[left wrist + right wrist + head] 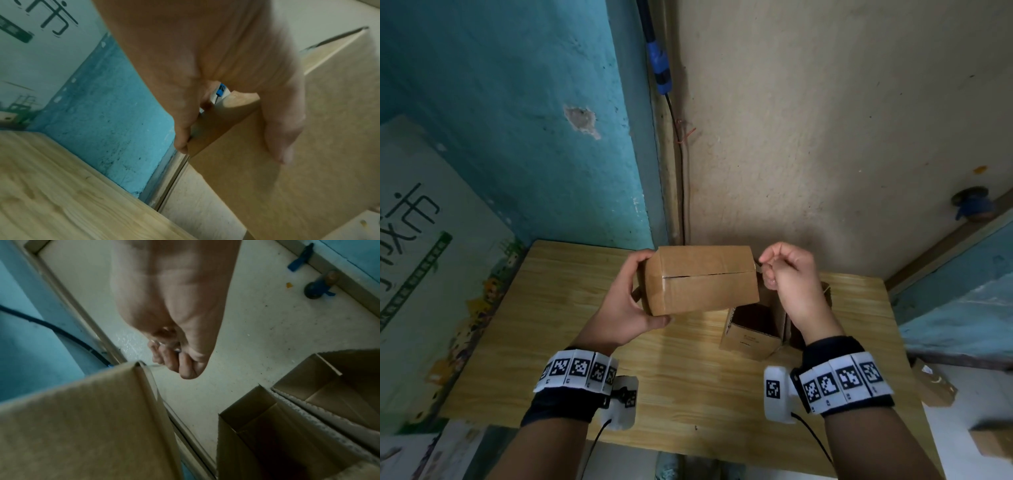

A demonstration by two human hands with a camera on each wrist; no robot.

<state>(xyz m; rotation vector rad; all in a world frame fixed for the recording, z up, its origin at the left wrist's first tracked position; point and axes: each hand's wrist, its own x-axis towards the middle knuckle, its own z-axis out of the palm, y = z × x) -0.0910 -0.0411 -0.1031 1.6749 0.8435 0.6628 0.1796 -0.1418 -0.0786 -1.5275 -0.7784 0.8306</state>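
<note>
Closest to us are the marker bands on our left wrist (pixel 577 373) and right wrist (pixel 842 380), black-and-white squares over dark cuffs. Just beyond them, our left hand (pixel 625 305) grasps the closed box (pixel 702 279) by its left end, with the thumb along the near lower edge and the fingers curled over the far upper corner. The left wrist view shows the same grip. We hold the box in the air above the far middle of the wooden table (pixel 551 342), and its seam faces us, running left to right.

Our right hand (pixel 789 274) sits at the box's right end with its fingers curled in. They pinch a clear strip (pixel 153 365) that runs from the box's upper right corner to the fingertips. It looks thin and shiny, but we cannot tell what it is made of.

Below that hand two open boxes stand close together on the right part of the table. We see the near one (pixel 753 329) clearly, while the far one (pixel 825 294) is mostly hidden behind our wrist.

A dark cable (pixel 661 68) with a blue fitting runs down the far corner, between the blue wall on the left and the beige wall on the right.
</note>
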